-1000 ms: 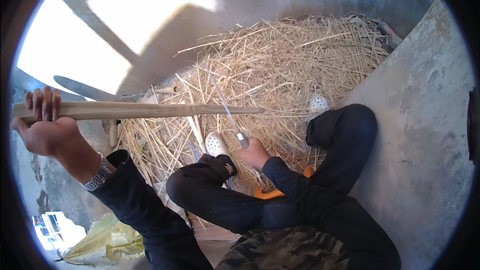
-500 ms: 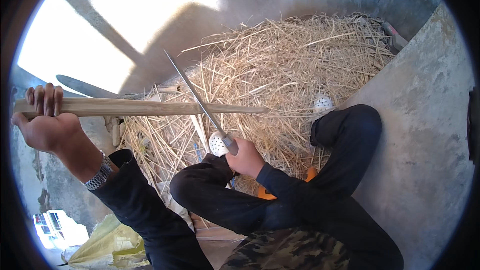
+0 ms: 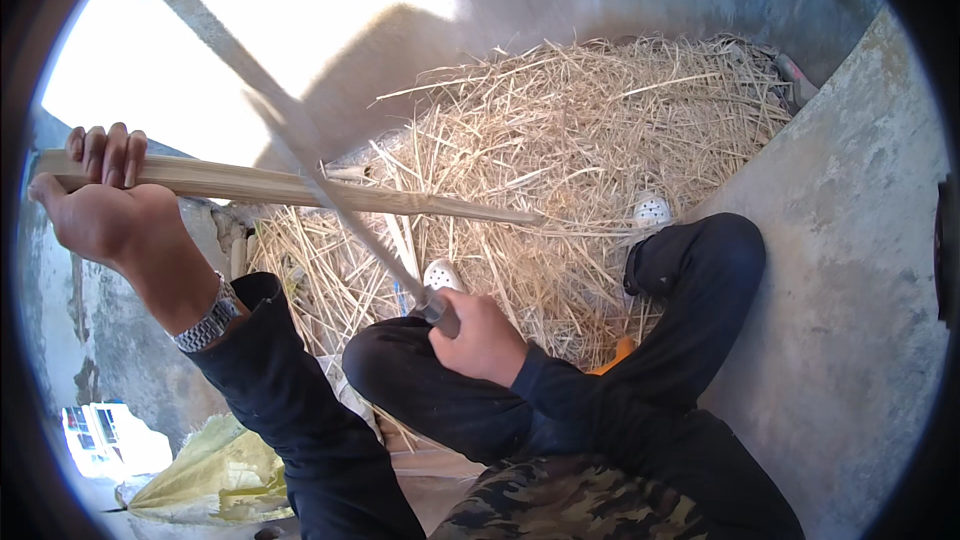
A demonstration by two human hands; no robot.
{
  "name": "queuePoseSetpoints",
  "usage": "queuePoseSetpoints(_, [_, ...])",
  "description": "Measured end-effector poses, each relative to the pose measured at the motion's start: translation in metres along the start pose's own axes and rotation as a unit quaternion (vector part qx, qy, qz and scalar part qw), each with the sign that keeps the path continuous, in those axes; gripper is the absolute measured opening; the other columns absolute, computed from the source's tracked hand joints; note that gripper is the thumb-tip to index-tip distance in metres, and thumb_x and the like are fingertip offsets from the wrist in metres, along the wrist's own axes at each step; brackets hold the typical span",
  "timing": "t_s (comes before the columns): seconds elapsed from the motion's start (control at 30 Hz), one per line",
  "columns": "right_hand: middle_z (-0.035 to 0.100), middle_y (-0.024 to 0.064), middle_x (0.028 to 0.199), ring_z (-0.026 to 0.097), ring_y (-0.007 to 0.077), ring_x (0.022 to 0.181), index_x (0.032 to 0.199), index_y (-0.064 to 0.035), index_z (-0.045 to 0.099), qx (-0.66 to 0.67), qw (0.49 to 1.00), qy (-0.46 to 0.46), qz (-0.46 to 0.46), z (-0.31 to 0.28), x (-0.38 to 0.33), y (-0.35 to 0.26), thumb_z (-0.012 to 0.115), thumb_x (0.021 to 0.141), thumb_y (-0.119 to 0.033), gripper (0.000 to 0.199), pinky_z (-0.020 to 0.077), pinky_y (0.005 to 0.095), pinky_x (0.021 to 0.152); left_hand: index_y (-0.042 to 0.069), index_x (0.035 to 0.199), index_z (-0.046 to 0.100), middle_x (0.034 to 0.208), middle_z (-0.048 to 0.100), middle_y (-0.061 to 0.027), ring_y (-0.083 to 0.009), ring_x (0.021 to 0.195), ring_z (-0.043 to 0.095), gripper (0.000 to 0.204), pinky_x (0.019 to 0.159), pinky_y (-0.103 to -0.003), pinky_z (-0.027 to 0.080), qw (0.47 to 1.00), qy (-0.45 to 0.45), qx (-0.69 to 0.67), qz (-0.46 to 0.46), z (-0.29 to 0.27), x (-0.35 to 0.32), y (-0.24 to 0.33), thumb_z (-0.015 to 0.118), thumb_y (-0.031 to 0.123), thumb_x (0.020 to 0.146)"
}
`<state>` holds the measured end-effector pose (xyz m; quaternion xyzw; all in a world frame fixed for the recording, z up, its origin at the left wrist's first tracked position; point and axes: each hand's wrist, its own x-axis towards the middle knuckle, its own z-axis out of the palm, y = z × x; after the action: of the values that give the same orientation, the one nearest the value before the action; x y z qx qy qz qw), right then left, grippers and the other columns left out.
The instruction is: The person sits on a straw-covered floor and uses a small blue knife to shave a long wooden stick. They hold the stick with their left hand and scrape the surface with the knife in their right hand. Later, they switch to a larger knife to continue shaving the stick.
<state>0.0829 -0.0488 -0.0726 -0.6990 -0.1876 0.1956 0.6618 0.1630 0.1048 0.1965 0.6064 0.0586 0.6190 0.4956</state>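
Above a heap of straw (image 3: pixel 590 140), the left hand (image 3: pixel 105 208) is clenching one end of a long wooden strip (image 3: pixel 220 179), while the right hand (image 3: pixel 480 338), well apart, is wrapping round the handle of a long knife (image 3: pixel 357 221), whose motion-blurred blade is slanting across the strip, contact being impossible to tell.

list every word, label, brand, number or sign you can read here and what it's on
No readable words, labels, brands, numbers or signs.
Long knife in the right hand: blade blurred, any marking unreadable.
Bamboo strip in the left hand: no lettering visible.
Yellow sack: no lettering can be made out.
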Motion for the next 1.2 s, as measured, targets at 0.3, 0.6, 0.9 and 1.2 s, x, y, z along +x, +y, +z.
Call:
queuePoseSetpoints(0.3, [0.064, 0.0235, 0.074, 0.065, 0.0379, 0.073, 0.09, 0.0012, 0.062, -0.015, 0.993, 0.044, 0.107, -0.017, 0.009, 0.068, 0.058, 0.073, -0.016, 0.024, 0.0494, 0.0423, 0.066, 0.001, 0.086, 0.047, 0.07, 0.047, -0.0062, -0.0125, 0.053, 0.046, 0.045, 0.049, -0.022, 0.044, 0.973, -0.177, -0.149, -0.001, -0.038, 0.018, -0.028, 0.026, 0.038, 0.1])
queuePoseSetpoints(0.6, [0.058, 0.0153, 0.063, 0.06, 0.0209, 0.058, 0.085, 0.0016, 0.059, -0.006, 0.993, 0.052, 0.102, -0.011, 0.01, 0.118, 0.06, 0.075, -0.009, 0.015, 0.0458, 0.0347, 0.058, 0.001, 0.086, 0.045, 0.069, 0.046, -0.0078, -0.0131, 0.051, 0.041, 0.052, 0.05, -0.024, 0.043, 0.948, -0.251, -0.197, -0.006, -0.04, 0.017, -0.009, 0.021, 0.044, 0.101])
queuePoseSetpoints(0.9, [0.057, 0.012, 0.064, 0.055, 0.0221, 0.057, 0.087, 0.0034, 0.058, 0.016, 0.998, 0.039, -0.043, -0.007, -0.001, 0.01, 0.059, 0.073, -0.01, 0.019, 0.0443, 0.035, 0.058, -0.002, 0.085, 0.047, 0.07, 0.048, -0.0077, -0.0128, 0.053, 0.048, 0.045, 0.051, -0.022, 0.047, 0.998, -0.035, -0.046, 0.027, -0.02, 0.006, -0.002, 0.032, 0.037, 0.1])
queuePoseSetpoints(1.2, [0.059, 0.0133, 0.064, 0.058, 0.0224, 0.058, 0.091, 0.0027, 0.061, 0.027, 0.977, 0.025, 0.212, -0.035, 0.003, 0.079, 0.061, 0.073, -0.009, 0.021, 0.0461, 0.0366, 0.058, -0.007, 0.096, 0.053, 0.085, 0.062, -0.0165, -0.0223, 0.069, 0.066, 0.051, 0.062, -0.027, 0.061, 0.998, -0.011, -0.036, 0.055, -0.009, 0.016, -0.025, 0.027, 0.037, 0.102])
